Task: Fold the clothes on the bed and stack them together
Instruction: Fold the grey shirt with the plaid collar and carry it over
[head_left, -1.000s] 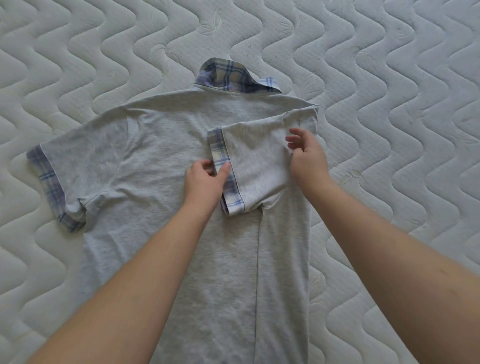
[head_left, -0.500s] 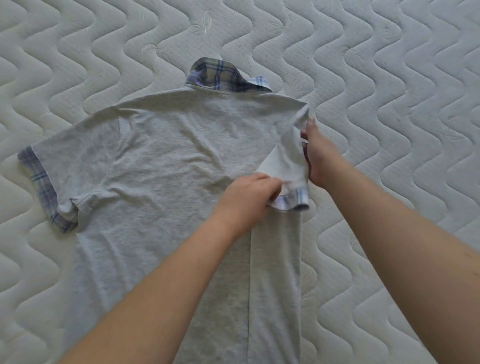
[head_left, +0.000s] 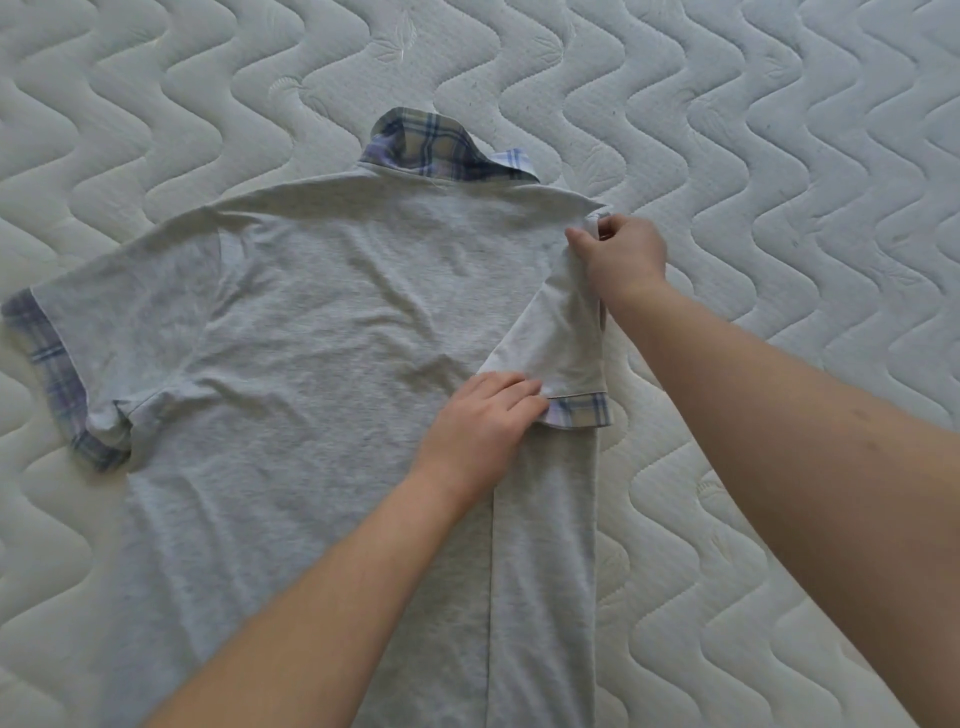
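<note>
Mid-mattress (head_left: 779, 130) lies the grey shirt (head_left: 332, 364), right side folded in; the right hand (head_left: 621, 254) pinches the shoulder, the left hand (head_left: 480, 421) presses the sleeve (head_left: 563, 343) flat-fingered; next, probably, the other side.

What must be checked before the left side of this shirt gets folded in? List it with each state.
1. Right sleeve folded back onto the folded panel: ok.
2. Right hand pinching the shoulder fold: ok.
3. Left hand pressing the sleeve near its plaid cuff: ok.
4. Left sleeve folded in: not ok, spread flat on the mattress.
5. Shirt back smooth: not ok, wrinkled.
6. Collar flat: cannot tell.
</note>
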